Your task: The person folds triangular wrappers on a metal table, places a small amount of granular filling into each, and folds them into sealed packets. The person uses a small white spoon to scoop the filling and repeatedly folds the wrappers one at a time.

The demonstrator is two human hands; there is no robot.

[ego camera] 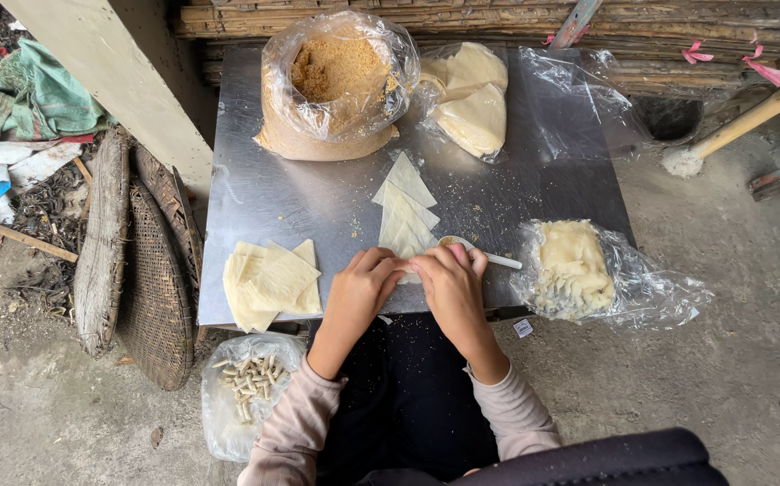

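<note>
Dark cloth on the person's lap fills the bottom centre of the frame, with two pale pink sleeves rising from it. Both hands meet at the near edge of a square metal table [300, 193]: the left hand [360, 286] and the right hand [449, 281] are curled together, pinching the lower end of a thin, pale triangular wrapper [401, 236] that lies on the table just above them. A second triangular wrapper [405, 178] overlaps it higher up, toward the middle of the frame. A white spoon [487, 256] rests touching the right hand's far side.

Left of the hands sits a stack of cut wrappers [268, 282]. At upper centre stands an open plastic bag of brown crumbly filling [336, 76], and beside it, to the right, a bag of folded wrapper sheets [473, 99]. At right centre a clear bag holds a pale, lumpy mass [572, 268]; what it is cannot be made out. Below the table's left corner, a plastic bag of small rolled pieces [250, 382] sits on the concrete floor.

Woven baskets [156, 279] lean at the left, bamboo poles [498, 18] run along the top edge, and crumbs dot the metal. The fingertips hide the wrapper's near tip.
</note>
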